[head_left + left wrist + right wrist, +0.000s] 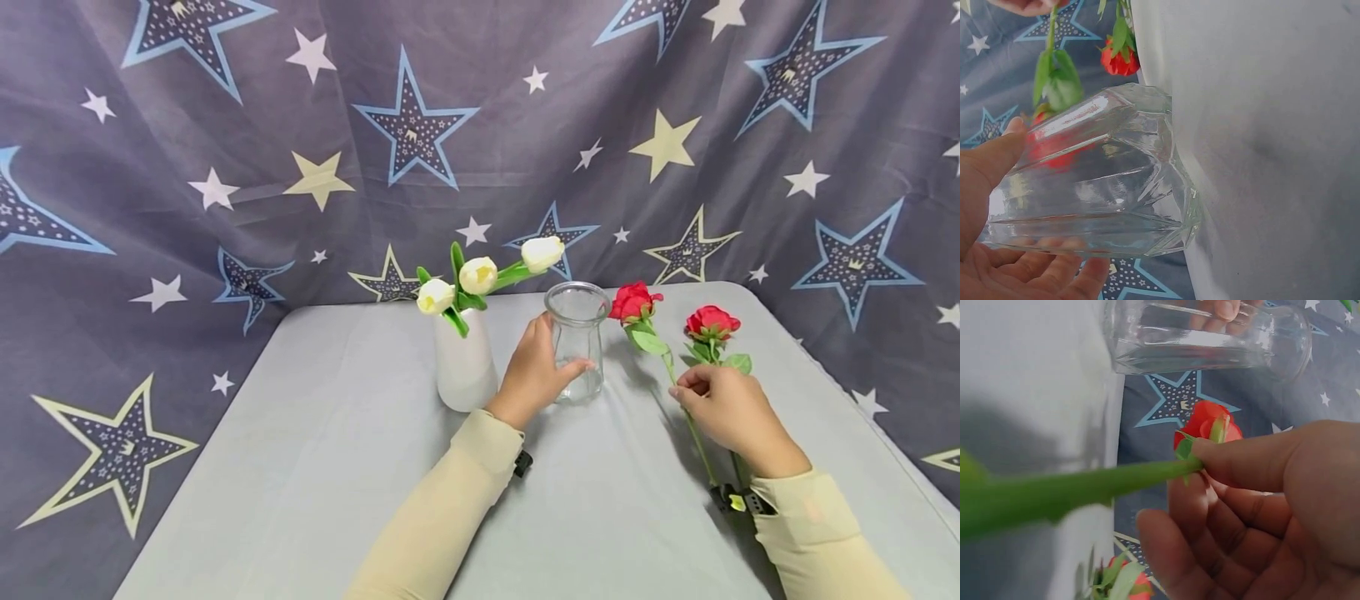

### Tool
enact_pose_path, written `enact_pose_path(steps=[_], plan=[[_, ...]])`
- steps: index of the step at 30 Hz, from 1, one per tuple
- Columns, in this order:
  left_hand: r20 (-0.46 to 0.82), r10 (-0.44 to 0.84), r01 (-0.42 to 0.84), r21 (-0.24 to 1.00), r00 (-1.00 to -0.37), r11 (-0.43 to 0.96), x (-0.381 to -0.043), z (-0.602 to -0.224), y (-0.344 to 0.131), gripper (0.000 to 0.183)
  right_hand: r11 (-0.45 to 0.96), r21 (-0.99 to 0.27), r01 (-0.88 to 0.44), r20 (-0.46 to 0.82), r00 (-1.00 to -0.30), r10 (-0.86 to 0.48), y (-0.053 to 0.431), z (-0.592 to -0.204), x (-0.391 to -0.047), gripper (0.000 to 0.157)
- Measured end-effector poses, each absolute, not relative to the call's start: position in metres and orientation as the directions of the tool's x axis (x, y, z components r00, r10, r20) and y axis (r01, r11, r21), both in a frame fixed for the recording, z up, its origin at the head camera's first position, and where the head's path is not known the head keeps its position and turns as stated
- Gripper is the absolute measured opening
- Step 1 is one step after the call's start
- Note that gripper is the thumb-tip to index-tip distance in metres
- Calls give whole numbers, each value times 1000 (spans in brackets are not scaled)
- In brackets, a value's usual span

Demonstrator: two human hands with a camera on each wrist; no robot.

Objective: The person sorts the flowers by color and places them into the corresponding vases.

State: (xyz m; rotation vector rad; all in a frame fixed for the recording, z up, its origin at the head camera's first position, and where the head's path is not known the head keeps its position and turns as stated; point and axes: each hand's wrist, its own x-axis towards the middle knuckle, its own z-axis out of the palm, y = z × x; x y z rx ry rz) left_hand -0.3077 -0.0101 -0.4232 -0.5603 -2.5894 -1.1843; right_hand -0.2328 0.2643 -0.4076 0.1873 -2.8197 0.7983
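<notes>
My left hand [531, 375] grips a clear glass vase [588, 342] from its left side, thumb across the front and fingers behind. The vase stands upright on the table and nothing is inside it. In the left wrist view, the faceted glass [1097, 187] fills the space between thumb and fingers. My right hand [738, 417] pinches the green stem [1085, 494] of a red rose between thumb and fingertips. That rose's bloom [634, 302] is just right of the vase rim. A second red rose [711, 323] is beyond my right hand, its stem partly hidden behind it.
To the left of the glass vase stands a white vase [465, 367] holding white tulips [478, 276], one leaning towards the glass rim. A grey cloth covers the table [315, 483]. Behind it hangs a star-patterned curtain [465, 67].
</notes>
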Motion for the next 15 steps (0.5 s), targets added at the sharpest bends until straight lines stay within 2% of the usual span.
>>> enact_pose_path(steps=[15], plan=[[348,250,427,678,-903,598,-309,-425,-11,99,846,-487,-217,293,-953,-76,256,-381,-233,14]])
